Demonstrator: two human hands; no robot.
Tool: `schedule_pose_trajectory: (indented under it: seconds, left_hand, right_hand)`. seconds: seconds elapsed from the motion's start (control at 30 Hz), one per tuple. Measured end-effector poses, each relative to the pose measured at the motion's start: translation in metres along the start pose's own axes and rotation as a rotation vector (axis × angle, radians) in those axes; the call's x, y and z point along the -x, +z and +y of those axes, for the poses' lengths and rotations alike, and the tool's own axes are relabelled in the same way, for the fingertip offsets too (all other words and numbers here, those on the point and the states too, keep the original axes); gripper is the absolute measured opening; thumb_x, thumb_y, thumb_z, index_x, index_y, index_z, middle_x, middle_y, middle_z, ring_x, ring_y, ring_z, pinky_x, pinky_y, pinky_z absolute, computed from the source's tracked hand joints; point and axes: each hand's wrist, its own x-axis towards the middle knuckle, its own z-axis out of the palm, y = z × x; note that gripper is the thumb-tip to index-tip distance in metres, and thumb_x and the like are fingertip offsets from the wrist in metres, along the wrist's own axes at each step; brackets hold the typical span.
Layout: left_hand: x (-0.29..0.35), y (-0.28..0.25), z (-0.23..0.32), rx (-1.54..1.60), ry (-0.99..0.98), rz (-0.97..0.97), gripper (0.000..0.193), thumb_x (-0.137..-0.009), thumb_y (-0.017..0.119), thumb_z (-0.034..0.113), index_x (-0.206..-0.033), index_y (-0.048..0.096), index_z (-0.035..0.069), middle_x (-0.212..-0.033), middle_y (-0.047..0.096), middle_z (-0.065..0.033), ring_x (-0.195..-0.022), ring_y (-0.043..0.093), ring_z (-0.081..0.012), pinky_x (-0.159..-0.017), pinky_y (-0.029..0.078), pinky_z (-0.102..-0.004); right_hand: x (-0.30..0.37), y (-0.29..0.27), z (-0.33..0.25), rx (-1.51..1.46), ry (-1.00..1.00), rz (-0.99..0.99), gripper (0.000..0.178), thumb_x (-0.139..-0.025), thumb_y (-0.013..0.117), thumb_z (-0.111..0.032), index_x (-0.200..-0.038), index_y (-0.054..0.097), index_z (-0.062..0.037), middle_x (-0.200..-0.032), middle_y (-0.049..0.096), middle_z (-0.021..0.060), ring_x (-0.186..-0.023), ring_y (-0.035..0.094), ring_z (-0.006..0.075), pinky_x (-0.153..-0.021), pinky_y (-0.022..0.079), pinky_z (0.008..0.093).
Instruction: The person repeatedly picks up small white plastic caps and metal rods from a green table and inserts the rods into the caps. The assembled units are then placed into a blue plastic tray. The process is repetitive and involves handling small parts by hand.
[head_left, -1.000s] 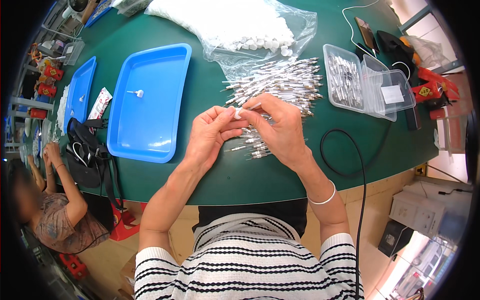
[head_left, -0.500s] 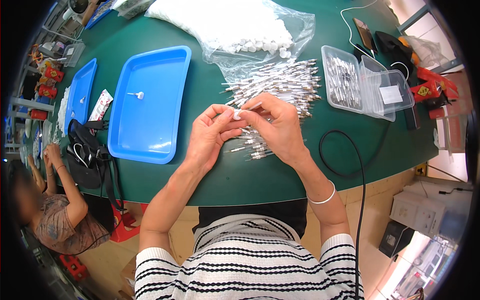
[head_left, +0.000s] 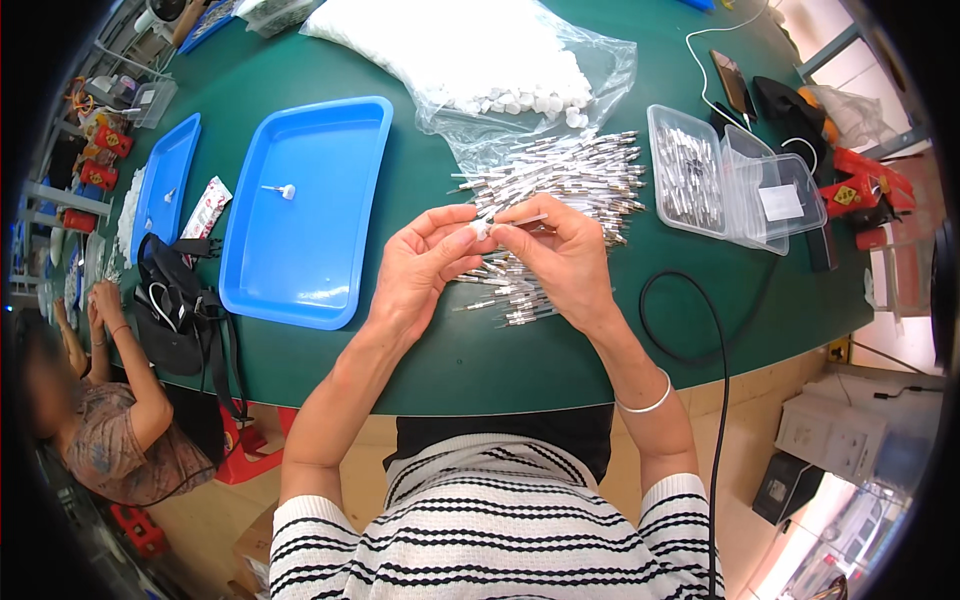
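Note:
My left hand [head_left: 412,268] pinches a small white plastic cap [head_left: 481,229] between thumb and fingertips. Against it, my right hand [head_left: 562,262] grips a thin rod [head_left: 532,219], whose tail sticks out past the fingers. Where cap and rod meet is mostly hidden by my fingertips. Just beyond both hands spreads a loose heap of white rods with metal ends [head_left: 575,175]. To the left, one cap with a thin metal pin [head_left: 286,191] lies in a large blue tray [head_left: 300,265].
A clear bag [head_left: 450,60] spills white caps at the back. On the right stand a clear box [head_left: 658,185] of rods, a phone [head_left: 733,80] and a black cable [head_left: 645,300]. A black bag [head_left: 165,300] and a second blue tray [head_left: 165,170] lie left, near a co-worker [head_left: 115,440].
My right fingers have shifted slightly on the rod, which now lies flatter. The cap has turned a little in my left fingertips. The view has tilted slightly.

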Motion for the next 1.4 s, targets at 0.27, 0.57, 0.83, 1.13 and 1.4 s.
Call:
schedule_pose_trajectory:
  seconds: [0.27, 0.57, 0.83, 1.13, 1.4]
  left_hand:
    - [0.000, 0.000, -0.003, 0.052, -0.030, 0.000, 0.027, -0.087, 0.066, 0.007, -0.111, 0.060, -0.002, -0.101, 0.067, -0.0109, -0.092, 0.067, -0.0151, -0.078, 0.055, -0.0208]
    - [0.000, -0.002, -0.003, -0.004, 0.041, -0.025, 0.033, -0.086, 0.068, 0.008, -0.116, 0.059, -0.002, -0.101, 0.068, -0.0102, -0.092, 0.065, -0.0138, -0.081, 0.053, -0.0231]
    - [0.001, 0.000, -0.001, 0.006, -0.009, -0.020, 0.031, -0.086, 0.068, 0.009, -0.115, 0.061, -0.002, -0.099, 0.068, -0.0081, -0.088, 0.064, -0.0120, -0.080, 0.052, -0.0226]
    - [-0.001, -0.005, -0.003, 0.015, -0.008, -0.050, 0.027, -0.086, 0.068, 0.007, -0.110, 0.062, -0.002, -0.096, 0.068, -0.0078, -0.086, 0.064, -0.0122, -0.079, 0.052, -0.0236]
    - [-0.001, -0.007, -0.006, -0.092, 0.117, -0.072, 0.023, -0.086, 0.067, 0.005, -0.107, 0.063, -0.003, -0.097, 0.067, -0.0094, -0.088, 0.064, -0.0132, -0.082, 0.052, -0.0263]
  right_hand:
    - [-0.001, -0.002, 0.005, -0.039, -0.005, -0.026, 0.009, -0.085, 0.067, -0.004, -0.092, 0.067, 0.0021, -0.083, 0.067, 0.0055, -0.078, 0.062, 0.0085, -0.070, 0.051, 0.0221]
    - [-0.003, -0.009, -0.010, 0.143, 0.054, -0.122, 0.012, -0.086, 0.066, -0.007, -0.092, 0.066, 0.0031, -0.078, 0.066, 0.0051, -0.070, 0.058, 0.0069, -0.063, 0.048, 0.0225]
    - [-0.001, -0.012, -0.020, 0.418, 0.028, -0.156, 0.016, -0.087, 0.063, -0.011, -0.084, 0.060, 0.0039, -0.062, 0.057, 0.0098, -0.054, 0.050, 0.0128, -0.052, 0.041, 0.0299]
    - [0.002, -0.010, -0.013, 0.430, -0.076, -0.102, 0.012, -0.085, 0.064, -0.009, -0.082, 0.060, 0.0017, -0.060, 0.055, 0.0121, -0.050, 0.050, 0.0190, -0.051, 0.040, 0.0318]
    - [0.002, -0.010, -0.013, 0.430, -0.084, -0.100, 0.013, -0.085, 0.065, -0.010, -0.081, 0.059, 0.0015, -0.059, 0.055, 0.0112, -0.050, 0.050, 0.0175, -0.050, 0.041, 0.0313]
